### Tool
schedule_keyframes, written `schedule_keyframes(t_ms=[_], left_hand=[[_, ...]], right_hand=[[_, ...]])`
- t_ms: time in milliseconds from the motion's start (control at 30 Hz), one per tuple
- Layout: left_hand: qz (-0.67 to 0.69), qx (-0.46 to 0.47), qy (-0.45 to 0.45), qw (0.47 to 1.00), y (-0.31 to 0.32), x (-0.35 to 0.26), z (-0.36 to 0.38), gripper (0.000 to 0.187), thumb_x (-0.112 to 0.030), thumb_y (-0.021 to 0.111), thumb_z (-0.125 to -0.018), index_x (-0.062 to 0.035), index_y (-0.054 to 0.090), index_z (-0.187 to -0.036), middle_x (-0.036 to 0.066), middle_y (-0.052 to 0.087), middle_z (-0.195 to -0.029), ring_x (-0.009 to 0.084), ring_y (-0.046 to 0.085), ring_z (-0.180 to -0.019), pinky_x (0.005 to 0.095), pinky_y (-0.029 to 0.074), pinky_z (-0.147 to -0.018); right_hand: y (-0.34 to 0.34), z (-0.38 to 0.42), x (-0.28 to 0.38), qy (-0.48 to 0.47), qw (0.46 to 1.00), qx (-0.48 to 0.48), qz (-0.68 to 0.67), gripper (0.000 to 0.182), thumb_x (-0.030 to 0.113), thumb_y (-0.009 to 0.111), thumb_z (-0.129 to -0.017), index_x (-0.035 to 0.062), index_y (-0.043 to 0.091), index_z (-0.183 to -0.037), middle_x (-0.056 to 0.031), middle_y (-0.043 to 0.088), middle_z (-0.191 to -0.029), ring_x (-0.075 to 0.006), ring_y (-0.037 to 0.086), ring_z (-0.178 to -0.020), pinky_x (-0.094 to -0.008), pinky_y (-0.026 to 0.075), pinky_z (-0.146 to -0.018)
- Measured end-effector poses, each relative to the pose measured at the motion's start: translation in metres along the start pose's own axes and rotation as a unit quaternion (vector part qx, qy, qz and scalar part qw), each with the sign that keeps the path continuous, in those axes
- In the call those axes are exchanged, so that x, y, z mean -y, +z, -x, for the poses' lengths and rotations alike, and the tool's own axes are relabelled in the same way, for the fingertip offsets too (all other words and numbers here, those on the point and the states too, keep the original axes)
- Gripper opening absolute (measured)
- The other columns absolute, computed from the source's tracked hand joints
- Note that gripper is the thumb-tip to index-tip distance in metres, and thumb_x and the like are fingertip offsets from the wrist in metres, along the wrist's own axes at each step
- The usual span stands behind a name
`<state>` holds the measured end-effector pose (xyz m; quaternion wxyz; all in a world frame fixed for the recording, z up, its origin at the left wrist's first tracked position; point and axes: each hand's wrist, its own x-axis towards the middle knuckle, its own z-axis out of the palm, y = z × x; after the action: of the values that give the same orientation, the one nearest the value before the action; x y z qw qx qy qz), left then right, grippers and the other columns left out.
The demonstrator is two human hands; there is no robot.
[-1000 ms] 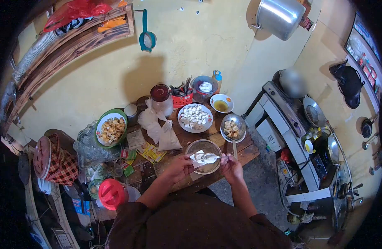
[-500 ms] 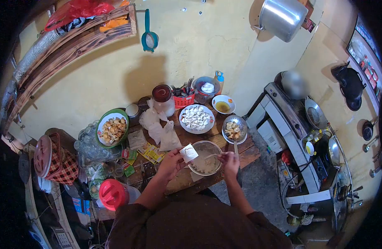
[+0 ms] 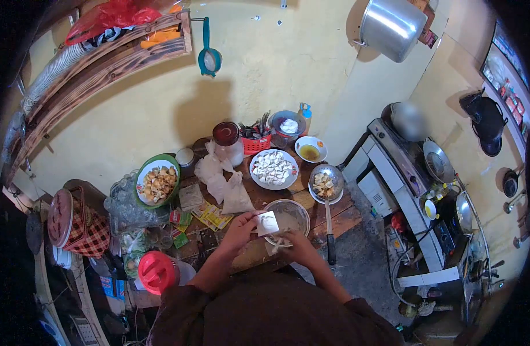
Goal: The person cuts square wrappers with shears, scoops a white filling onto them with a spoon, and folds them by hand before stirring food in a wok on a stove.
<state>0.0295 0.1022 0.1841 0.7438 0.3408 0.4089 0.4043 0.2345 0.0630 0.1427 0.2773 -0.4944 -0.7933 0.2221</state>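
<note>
My left hand (image 3: 240,232) is closed on a small white square sheet (image 3: 268,223), held over the left rim of a round bowl (image 3: 293,214) with pale contents. At the bowl's near edge is my right hand (image 3: 295,247), fingers bent together; what it holds is too small to make out. Behind the bowl stands a plate of white folded pieces (image 3: 273,168). To the right, a long-handled skimmer (image 3: 329,216) with light brown pieces rests on a white bowl.
At the left are a green-rimmed bowl of brown pieces (image 3: 158,180), plastic bags (image 3: 237,198), yellow sachets (image 3: 212,215) and a red-lidded jug (image 3: 157,272). A small bowl of yellow liquid (image 3: 311,150) stands at the back. The stove (image 3: 397,155) is on the right.
My right hand has moved left and nearer to my left hand, down to the bowl's near rim. The small utensil seen in it before is no longer visible.
</note>
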Motion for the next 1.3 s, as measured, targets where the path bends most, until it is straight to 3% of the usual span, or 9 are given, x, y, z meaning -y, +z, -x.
schedule_keyframes(t_ms=[67, 133, 333, 567, 733, 867, 933, 1033, 1300], left_hand=[[-0.024, 0.003, 0.0, 1.0, 0.005, -0.005, 0.005, 0.026, -0.014, 0.041, -0.093, -0.0049, 0.052, -0.115, 0.006, 0.057, -0.107, 0.0155, 0.056, -0.095, 0.0346, 0.051, -0.08], [-0.031, 0.055, 0.002, 0.998, 0.009, -0.007, 0.009, 0.027, -0.014, 0.04, -0.093, -0.0071, 0.052, -0.117, 0.005, 0.056, -0.108, 0.014, 0.056, -0.096, 0.0328, 0.049, -0.082], [-0.053, 0.14, 0.02, 0.989, 0.021, -0.01, 0.016, 0.029, -0.015, 0.045, -0.091, -0.0054, 0.05, -0.117, 0.005, 0.057, -0.106, 0.0143, 0.057, -0.092, 0.0302, 0.047, -0.084], [-0.029, 0.169, 0.026, 0.985, 0.022, -0.012, 0.024, 0.031, -0.007, 0.048, -0.088, -0.0077, 0.049, -0.119, 0.005, 0.058, -0.103, 0.012, 0.055, -0.095, 0.0294, 0.046, -0.085], [-0.133, 0.19, 0.218, 0.948, 0.022, -0.009, 0.027, 0.033, 0.0, 0.063, -0.077, -0.0061, 0.057, -0.109, 0.008, 0.06, -0.103, 0.0146, 0.058, -0.093, 0.0296, 0.048, -0.081], [-0.189, 0.117, 0.231, 0.947, 0.028, -0.011, 0.035, 0.021, -0.001, 0.066, -0.074, -0.0043, 0.064, -0.095, 0.008, 0.063, -0.096, 0.0161, 0.061, -0.085, 0.03, 0.05, -0.076], [-0.298, 0.074, 0.353, 0.884, 0.031, -0.018, 0.037, 0.014, -0.001, 0.067, -0.073, -0.0042, 0.067, -0.087, 0.009, 0.066, -0.088, 0.0174, 0.063, -0.08, 0.0298, 0.051, -0.071], [-0.35, 0.103, 0.414, 0.834, 0.031, -0.033, 0.044, 0.016, -0.003, 0.069, -0.071, -0.0051, 0.068, -0.087, 0.01, 0.066, -0.086, 0.0187, 0.064, -0.079, 0.0287, 0.05, -0.07], [-0.416, 0.105, 0.384, 0.818, 0.046, -0.06, 0.069, 0.016, -0.007, 0.069, -0.071, -0.0078, 0.069, -0.088, 0.01, 0.066, -0.084, 0.0208, 0.065, -0.076, 0.0288, 0.051, -0.068]], right_hand=[[-0.013, -0.004, 0.015, 0.035, 0.993, -0.03, -0.111, 0.035, 0.01, 0.071, -0.068, 0.0042, 0.061, -0.102, -0.015, 0.059, -0.098, -0.028, 0.06, -0.086, -0.0345, 0.049, -0.075], [-0.023, -0.006, 0.029, -0.006, 0.952, -0.185, -0.243, 0.034, 0.003, 0.071, -0.067, 0.0032, 0.062, -0.1, -0.0144, 0.062, -0.095, -0.0233, 0.063, -0.079, -0.0302, 0.051, -0.068], [-0.035, -0.001, 0.028, -0.15, 0.955, -0.234, -0.101, 0.02, 0.0, 0.072, -0.065, 0.0044, 0.068, -0.085, -0.0103, 0.065, -0.082, -0.0201, 0.064, -0.073, -0.0272, 0.051, -0.063], [-0.049, 0.003, 0.038, -0.158, 0.947, -0.264, -0.093, 0.014, -0.003, 0.068, -0.068, 0.0002, 0.066, -0.081, -0.0119, 0.064, -0.082, -0.0206, 0.064, -0.073, -0.0271, 0.052, -0.064], [-0.059, 0.007, 0.049, -0.134, 0.931, -0.335, -0.05, 0.014, -0.002, 0.067, -0.07, -0.0017, 0.064, -0.084, -0.0142, 0.064, -0.084, -0.0235, 0.065, -0.074, -0.0294, 0.052, -0.065], [-0.067, 0.006, 0.061, -0.144, 0.936, -0.318, -0.043, 0.013, -0.002, 0.067, -0.069, -0.0017, 0.064, -0.082, -0.015, 0.064, -0.083, -0.0225, 0.064, -0.074, -0.0275, 0.052, -0.066], [-0.073, 0.007, 0.066, -0.156, 0.948, -0.274, -0.036, 0.014, 0.0, 0.068, -0.069, -0.0011, 0.065, -0.082, -0.0142, 0.064, -0.084, -0.0227, 0.065, -0.074, -0.0283, 0.052, -0.066], [-0.084, 0.009, 0.075, -0.159, 0.96, -0.229, -0.038, 0.015, 0.002, 0.07, -0.068, 0.0002, 0.066, -0.083, -0.0124, 0.064, -0.084, -0.0229, 0.064, -0.076, -0.0295, 0.052, -0.067], [-0.116, 0.005, 0.099, -0.171, 0.975, -0.138, -0.033, 0.017, 0.004, 0.072, -0.067, 0.0027, 0.067, -0.083, -0.0105, 0.065, -0.086, -0.0231, 0.065, -0.077, -0.0296, 0.053, -0.066]])
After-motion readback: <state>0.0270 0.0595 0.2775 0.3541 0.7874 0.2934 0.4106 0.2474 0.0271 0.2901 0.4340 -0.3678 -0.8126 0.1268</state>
